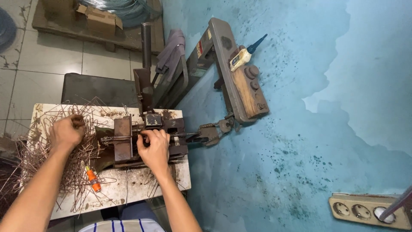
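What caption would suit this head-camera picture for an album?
Right hand feeds a wire into a rusty bending jig while the left hand grips a pile of bent wire pieces.

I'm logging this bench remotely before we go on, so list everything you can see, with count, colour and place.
Bent wire pieces: a heap, coppery brown, left half of the table.
Table: one, worn white, under the heap and the jig.
Metal bending jig: one, rusty brown, right half of the table.
Small bottle: one, orange, near table edge.
Lever arm with wooden block: one, grey and brown, against the blue wall.
Socket strip: one, beige, low on the wall.
Cardboard box: one, brown, on the floor pallet.
Left hand: fisted on the wire heap.
Right hand: fingers pinching at the jig.
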